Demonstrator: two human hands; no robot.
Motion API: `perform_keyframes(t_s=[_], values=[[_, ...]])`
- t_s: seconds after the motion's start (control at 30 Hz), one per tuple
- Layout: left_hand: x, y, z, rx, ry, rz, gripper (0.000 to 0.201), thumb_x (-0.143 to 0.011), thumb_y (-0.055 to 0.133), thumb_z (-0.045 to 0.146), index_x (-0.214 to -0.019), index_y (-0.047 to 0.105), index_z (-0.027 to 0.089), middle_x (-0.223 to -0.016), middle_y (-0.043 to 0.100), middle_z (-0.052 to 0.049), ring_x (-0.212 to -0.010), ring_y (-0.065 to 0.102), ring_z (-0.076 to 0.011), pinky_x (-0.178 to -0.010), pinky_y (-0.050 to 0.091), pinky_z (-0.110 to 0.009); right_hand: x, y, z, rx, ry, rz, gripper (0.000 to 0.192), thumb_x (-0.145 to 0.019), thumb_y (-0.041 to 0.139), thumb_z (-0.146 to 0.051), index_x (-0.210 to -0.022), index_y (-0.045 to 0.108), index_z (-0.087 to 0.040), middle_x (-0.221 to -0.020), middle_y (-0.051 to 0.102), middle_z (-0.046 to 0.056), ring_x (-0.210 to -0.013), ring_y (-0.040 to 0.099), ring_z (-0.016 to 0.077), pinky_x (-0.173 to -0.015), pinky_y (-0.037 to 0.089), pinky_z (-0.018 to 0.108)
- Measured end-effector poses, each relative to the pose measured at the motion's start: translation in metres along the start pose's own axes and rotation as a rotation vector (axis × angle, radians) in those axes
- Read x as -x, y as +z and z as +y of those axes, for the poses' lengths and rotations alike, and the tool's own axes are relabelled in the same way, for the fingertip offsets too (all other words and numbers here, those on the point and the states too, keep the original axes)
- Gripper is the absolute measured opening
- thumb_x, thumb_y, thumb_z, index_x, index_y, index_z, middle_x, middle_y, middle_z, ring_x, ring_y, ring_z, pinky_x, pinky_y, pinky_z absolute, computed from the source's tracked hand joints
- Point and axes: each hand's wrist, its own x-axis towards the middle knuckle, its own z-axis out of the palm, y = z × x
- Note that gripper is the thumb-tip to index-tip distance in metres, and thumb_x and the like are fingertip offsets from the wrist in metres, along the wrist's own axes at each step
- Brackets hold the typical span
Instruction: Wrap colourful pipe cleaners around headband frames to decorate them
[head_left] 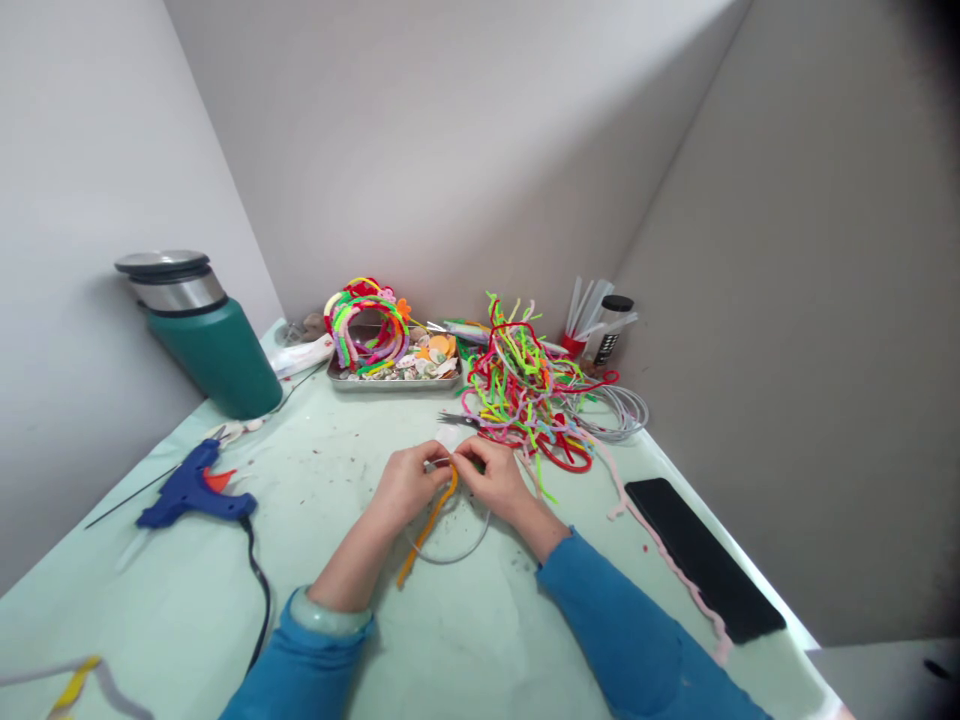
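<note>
My left hand point(407, 484) and my right hand point(495, 478) meet above the middle of the table, thumbs and fingertips pinched close together. Between them is the top of a thin grey wire ring point(457, 560), whose lower part hangs toward me. An orange pipe cleaner point(429, 524) runs from the fingertips of my right hand down to the left, across the ring. My left fingers grip the ring beside it. Fingers hide exactly how the pipe cleaner meets the wire. Just beyond my hands lie dark scissors point(459, 420), partly under a pile of colourful pipe cleaners point(525, 375).
A blue glue gun point(196, 490) and a green bottle point(214, 350) stand at left. Behind is a metal tray point(394, 384) with wrapped hoops point(367, 325) and small cutouts. At right are coiled wire point(626, 415), glue sticks point(585, 305) and a black phone-like slab point(705, 560).
</note>
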Motion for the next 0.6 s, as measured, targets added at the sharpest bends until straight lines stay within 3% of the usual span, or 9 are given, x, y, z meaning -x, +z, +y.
perform_keyframes(t_s=[0.4, 0.6], values=[[-0.0024, -0.0028, 0.0005, 0.084, -0.046, -0.039, 0.027, -0.074, 0.051, 0.033, -0.087, 0.069, 0.019, -0.084, 0.070, -0.002, -0.078, 0.060, -0.0161, -0.071, 0.042, -0.023, -0.0014, -0.0028, 0.0032, -0.018, 0.009, -0.003, 0.014, -0.083, 0.049, -0.022, -0.078, 0.061, -0.017, -0.071, 0.061, 0.001, -0.065, 0.053, 0.0127, -0.061, 0.039, 0.022], [-0.0010, -0.0062, 0.0074, 0.117, -0.101, -0.071, 0.044, -0.075, 0.045, 0.050, -0.073, 0.068, 0.013, -0.063, 0.064, -0.002, -0.061, 0.053, -0.0140, -0.056, 0.038, -0.021, -0.0009, -0.0016, 0.0049, -0.002, 0.004, -0.007, 0.015, -0.082, 0.047, -0.018, -0.077, 0.061, -0.018, -0.070, 0.060, 0.001, -0.063, 0.052, 0.0122, -0.060, 0.038, 0.022]])
